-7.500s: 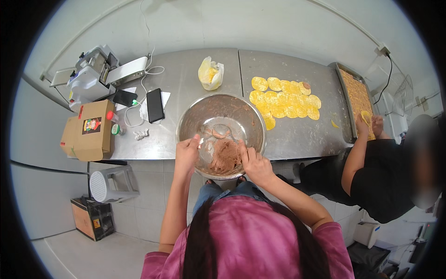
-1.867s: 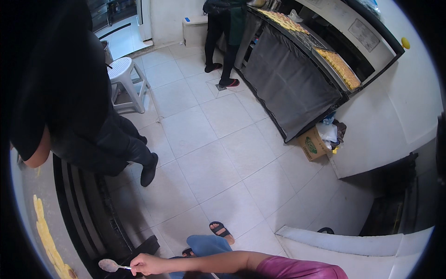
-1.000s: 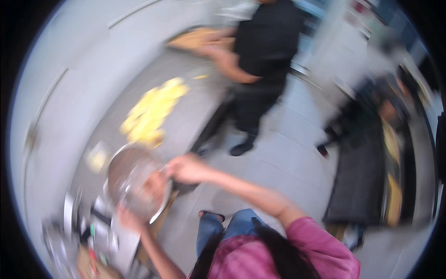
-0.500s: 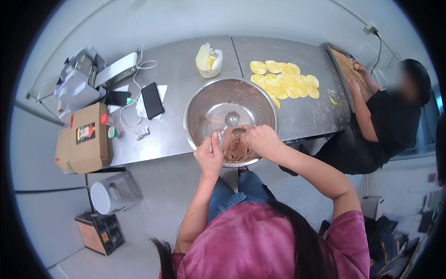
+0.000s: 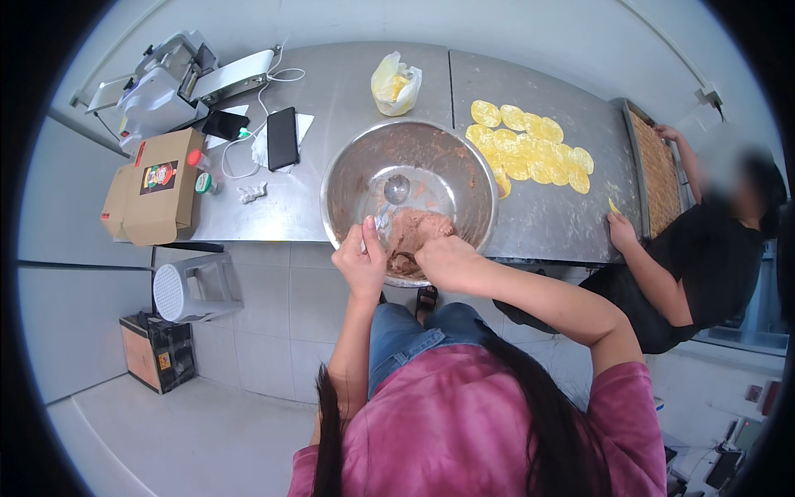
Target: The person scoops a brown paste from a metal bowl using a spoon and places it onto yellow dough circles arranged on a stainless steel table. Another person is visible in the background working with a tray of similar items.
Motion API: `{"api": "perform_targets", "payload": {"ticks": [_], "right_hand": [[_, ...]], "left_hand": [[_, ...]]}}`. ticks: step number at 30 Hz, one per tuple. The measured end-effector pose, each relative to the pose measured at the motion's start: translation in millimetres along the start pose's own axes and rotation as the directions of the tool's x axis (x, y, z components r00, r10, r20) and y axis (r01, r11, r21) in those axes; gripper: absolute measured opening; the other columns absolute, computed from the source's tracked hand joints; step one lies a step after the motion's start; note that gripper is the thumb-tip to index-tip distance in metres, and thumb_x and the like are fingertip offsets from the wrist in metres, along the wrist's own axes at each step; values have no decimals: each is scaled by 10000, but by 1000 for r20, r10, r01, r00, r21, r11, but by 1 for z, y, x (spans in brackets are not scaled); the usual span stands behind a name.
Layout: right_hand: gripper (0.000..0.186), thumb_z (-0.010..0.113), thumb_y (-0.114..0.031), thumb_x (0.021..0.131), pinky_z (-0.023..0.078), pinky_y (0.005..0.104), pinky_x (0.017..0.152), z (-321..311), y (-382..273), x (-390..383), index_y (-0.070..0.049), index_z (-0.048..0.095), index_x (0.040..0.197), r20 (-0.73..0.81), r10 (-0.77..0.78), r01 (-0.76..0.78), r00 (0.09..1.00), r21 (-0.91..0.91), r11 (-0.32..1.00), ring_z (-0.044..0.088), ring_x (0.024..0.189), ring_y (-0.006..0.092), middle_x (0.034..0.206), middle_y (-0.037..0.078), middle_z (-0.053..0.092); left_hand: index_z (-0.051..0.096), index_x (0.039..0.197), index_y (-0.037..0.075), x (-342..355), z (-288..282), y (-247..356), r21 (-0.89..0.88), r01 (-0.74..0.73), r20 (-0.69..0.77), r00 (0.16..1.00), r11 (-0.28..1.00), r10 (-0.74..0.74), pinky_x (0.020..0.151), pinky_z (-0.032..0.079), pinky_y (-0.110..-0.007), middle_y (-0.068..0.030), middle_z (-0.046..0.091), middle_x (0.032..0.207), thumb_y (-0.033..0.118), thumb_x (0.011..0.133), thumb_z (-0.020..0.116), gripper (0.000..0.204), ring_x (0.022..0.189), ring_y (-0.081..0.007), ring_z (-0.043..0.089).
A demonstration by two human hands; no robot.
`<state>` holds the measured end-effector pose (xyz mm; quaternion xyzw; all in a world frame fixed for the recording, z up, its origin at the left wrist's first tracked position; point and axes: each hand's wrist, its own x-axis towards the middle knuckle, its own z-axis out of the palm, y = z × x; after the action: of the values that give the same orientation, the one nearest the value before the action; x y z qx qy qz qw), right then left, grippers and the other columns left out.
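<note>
A wide steel mixing bowl [image 5: 474,153] stands at the table's front edge, with a mound of brown-pink paste [image 5: 422,224] on its near side. My left hand [image 5: 363,263] is closed round the handle of a round metal ladle [image 5: 397,190], whose head rests inside the bowl behind the paste. Fingers curled, my right hand [image 5: 451,263] is down at the paste's right edge. It grips what looks like a spoon [image 5: 404,263], of which only a dark curved part shows low in the paste; the handle is hidden by my fingers.
Yellow round sheets [image 5: 530,149] lie overlapping right of the bowl. A plastic bag [image 5: 396,84] stands behind it. To the left are a phone [image 5: 282,137], a cardboard box [image 5: 153,190] and a machine [image 5: 170,91]. A co-worker [image 5: 704,248] is at a tray [image 5: 654,174] on the right.
My right hand has pressed lower and nearer in the bowl, and the paste has been pushed up into a mound. The co-worker's near hand has moved from the tray to the table edge.
</note>
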<state>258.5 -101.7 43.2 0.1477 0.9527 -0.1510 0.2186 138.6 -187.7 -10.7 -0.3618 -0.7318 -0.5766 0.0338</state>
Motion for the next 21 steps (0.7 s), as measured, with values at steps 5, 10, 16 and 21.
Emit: {"api": "perform_targets", "payload": {"ticks": [5, 10, 16, 21], "right_hand": [[207, 493, -68, 764, 513, 389, 690, -19, 2, -1, 13, 646, 876, 30, 67, -67, 997, -21, 998, 635, 841, 309, 868, 192, 638], [212, 493, -62, 767, 509, 383, 714, 0, -5, 11, -5, 650, 898, -1, 116, -116, 993, -85, 990, 625, 878, 316, 914, 187, 636], [222, 529, -186, 796, 486, 414, 717, -1, -5, 5, -8, 655, 842, 56, 217, -223, 975, 137, 965, 612, 843, 322, 907, 190, 626], [240, 635, -217, 737, 350, 406, 592, 31, 33, 72, -64, 471, 652, -552, -538, 590, 638, -99, 801, 439, 619, 273, 666, 77, 467]], "left_hand": [[479, 619, -10, 2, -2, 2, -18, 24, -21, 999, 1000, -24, 419, 355, -312, -147, 471, 525, 87, 871, 538, 277, 407, -229, 420], [506, 633, -10, -1, -4, 4, -49, 52, 21, 998, 997, -51, 431, 363, -293, -125, 483, 518, 110, 879, 538, 276, 426, -174, 429], [541, 654, -7, -4, 1, -1, -57, 33, 19, 999, 998, -32, 444, 365, -287, -106, 529, 535, 162, 898, 513, 298, 453, -169, 484], [654, 896, 63, 0, -16, -19, 222, 62, 35, 997, 973, -71, 692, 422, -479, -134, 637, 816, 205, 851, 509, 208, 784, -316, 605]]}}
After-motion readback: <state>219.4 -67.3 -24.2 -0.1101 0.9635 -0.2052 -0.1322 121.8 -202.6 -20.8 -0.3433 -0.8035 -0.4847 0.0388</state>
